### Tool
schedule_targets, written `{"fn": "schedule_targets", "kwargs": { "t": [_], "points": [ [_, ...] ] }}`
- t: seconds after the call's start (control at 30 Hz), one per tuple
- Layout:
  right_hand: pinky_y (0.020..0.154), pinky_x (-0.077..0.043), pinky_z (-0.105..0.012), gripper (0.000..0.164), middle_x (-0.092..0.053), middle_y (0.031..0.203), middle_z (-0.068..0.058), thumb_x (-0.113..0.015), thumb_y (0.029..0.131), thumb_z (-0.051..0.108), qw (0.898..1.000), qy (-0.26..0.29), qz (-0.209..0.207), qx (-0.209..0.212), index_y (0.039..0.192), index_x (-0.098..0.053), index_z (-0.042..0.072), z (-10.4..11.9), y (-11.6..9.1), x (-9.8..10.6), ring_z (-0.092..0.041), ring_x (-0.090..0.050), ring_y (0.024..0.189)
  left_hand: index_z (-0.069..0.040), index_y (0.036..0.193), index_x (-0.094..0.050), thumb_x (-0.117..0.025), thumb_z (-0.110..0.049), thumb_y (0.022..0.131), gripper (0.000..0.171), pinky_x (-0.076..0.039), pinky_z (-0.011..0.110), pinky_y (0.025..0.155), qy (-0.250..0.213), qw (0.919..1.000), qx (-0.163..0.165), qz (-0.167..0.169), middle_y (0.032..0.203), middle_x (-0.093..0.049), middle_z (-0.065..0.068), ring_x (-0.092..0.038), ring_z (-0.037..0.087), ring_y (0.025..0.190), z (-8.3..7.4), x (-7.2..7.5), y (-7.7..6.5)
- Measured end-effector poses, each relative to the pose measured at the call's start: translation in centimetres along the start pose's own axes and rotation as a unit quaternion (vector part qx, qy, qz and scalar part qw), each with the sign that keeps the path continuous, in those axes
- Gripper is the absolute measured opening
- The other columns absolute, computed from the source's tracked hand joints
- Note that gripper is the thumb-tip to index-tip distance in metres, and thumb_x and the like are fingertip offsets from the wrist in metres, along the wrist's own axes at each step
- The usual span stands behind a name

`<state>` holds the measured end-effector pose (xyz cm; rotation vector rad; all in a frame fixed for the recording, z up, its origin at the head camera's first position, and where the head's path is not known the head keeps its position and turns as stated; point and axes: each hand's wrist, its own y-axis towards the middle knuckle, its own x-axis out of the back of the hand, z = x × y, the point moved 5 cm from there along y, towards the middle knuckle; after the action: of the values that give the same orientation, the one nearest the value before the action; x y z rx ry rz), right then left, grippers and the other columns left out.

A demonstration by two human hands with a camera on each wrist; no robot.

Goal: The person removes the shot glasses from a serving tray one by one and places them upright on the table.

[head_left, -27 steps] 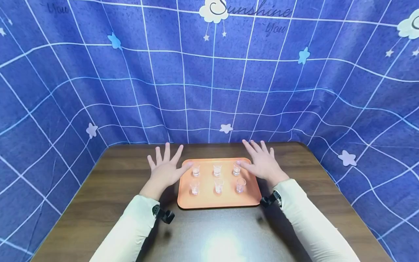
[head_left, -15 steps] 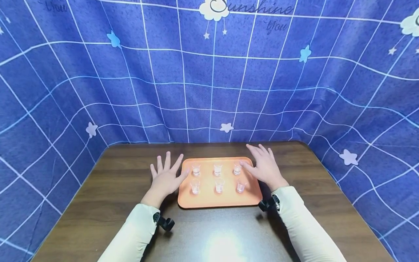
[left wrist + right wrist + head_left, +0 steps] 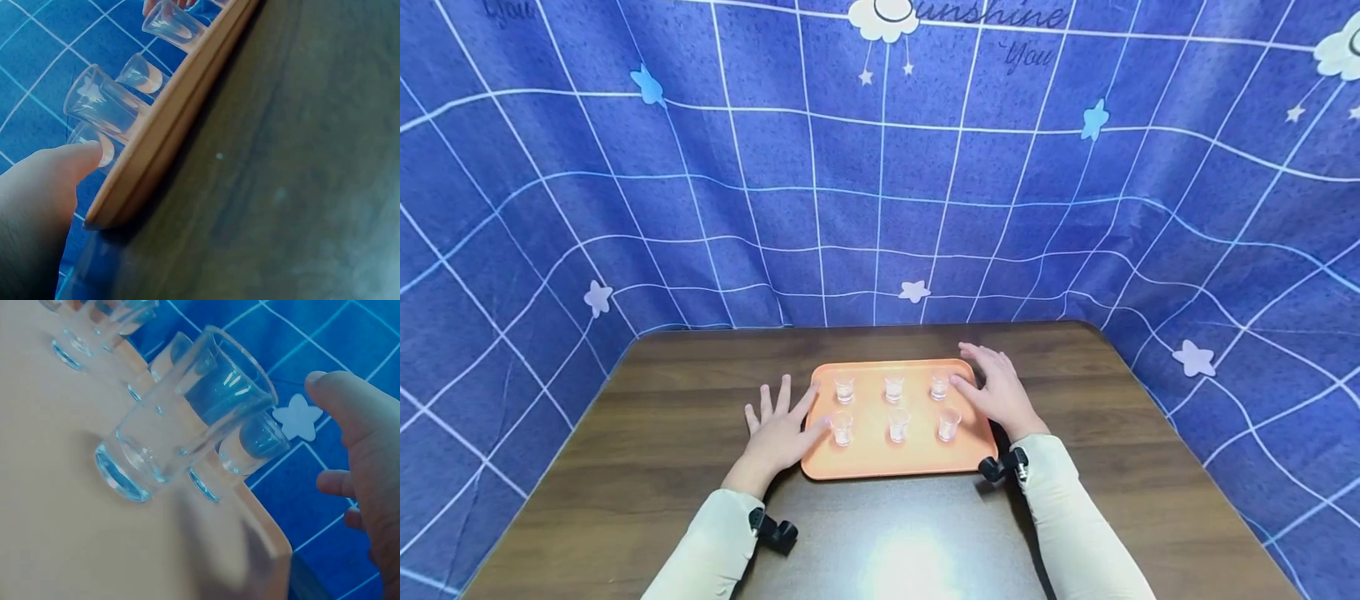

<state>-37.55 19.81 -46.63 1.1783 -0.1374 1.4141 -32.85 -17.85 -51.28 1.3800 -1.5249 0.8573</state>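
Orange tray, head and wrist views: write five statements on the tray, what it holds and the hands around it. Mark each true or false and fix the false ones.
1. Six clear glasses stand on the tray. True.
2. The left hand has its fingers curled tightly round a glass. False: its fingers are spread, at the tray's left end.
3. The right hand is near the tray's right end, gripping nothing. True.
4. One of the glasses is lying on its side. False: all six stand upright.
5. The backdrop is plain white. False: it is blue, with pale grid lines.
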Motion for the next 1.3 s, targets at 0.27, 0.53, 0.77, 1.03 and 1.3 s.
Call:
{"fn": "schedule_targets", "kwargs": {
  "t": [0.27,0.53,0.77,1.03,1.3],
  "points": [
    [0.117,-0.017,-0.061,0.059,-0.071,0.119,-0.013,-0.076,0.087,0.039,1.000,-0.011,0.004,-0.008,0.136,-0.060,0.011,-0.3,0.1,-0.9,-0.041,-0.049,0.132,-0.032,0.159,-0.032,-0.038,-0.077,0.094,0.079,0.005,0.078,0.109,-0.002,0.9999,-0.011,-0.006,0.167,-0.009,0.022,0.003,0.056,0.149,0.0,-0.7,-0.1],
    [0.118,-0.011,-0.065,0.059,-0.071,0.117,-0.002,-0.076,0.084,0.051,0.998,-0.054,0.030,-0.014,0.128,-0.065,0.014,-0.1,0.2,-2.1,-0.039,-0.049,0.133,-0.035,0.159,-0.033,-0.034,-0.079,0.094,0.079,0.006,0.077,0.110,0.011,0.9999,-0.008,-0.005,0.167,-0.012,0.021,0.001,0.054,0.150,0.1,-0.9,-0.6],
    [0.117,-0.008,-0.066,0.055,-0.073,0.108,0.005,-0.077,0.083,0.051,0.998,-0.056,0.039,-0.015,0.124,-0.067,0.015,-0.2,0.4,-2.5,-0.037,-0.049,0.132,-0.035,0.159,-0.031,-0.032,-0.078,0.095,0.078,0.008,0.078,0.109,0.009,0.9999,-0.010,-0.001,0.167,-0.013,0.020,0.002,0.052,0.151,0.1,-1.1,-0.2],
    [0.116,-0.011,-0.069,0.049,-0.072,0.118,0.005,-0.075,0.085,0.053,0.997,-0.040,0.055,-0.027,0.123,-0.068,0.022,0.1,0.2,-3.0,-0.036,-0.048,0.133,-0.036,0.160,-0.030,-0.031,-0.078,0.095,0.077,0.010,0.078,0.108,0.011,0.9999,-0.007,0.004,0.168,-0.012,0.020,0.003,0.051,0.151,0.3,-1.3,-0.2],
    [0.116,-0.013,-0.068,0.051,-0.070,0.124,-0.003,-0.072,0.090,0.048,0.998,-0.024,0.050,-0.027,0.129,-0.066,0.016,-0.2,-0.1,-3.6,-0.034,-0.053,0.129,-0.036,0.160,-0.029,-0.030,-0.079,0.094,0.078,0.010,0.078,0.108,0.013,0.9999,-0.007,0.004,0.167,-0.014,0.020,0.003,0.050,0.152,0.3,-1.4,-0.1]
  ]
}}
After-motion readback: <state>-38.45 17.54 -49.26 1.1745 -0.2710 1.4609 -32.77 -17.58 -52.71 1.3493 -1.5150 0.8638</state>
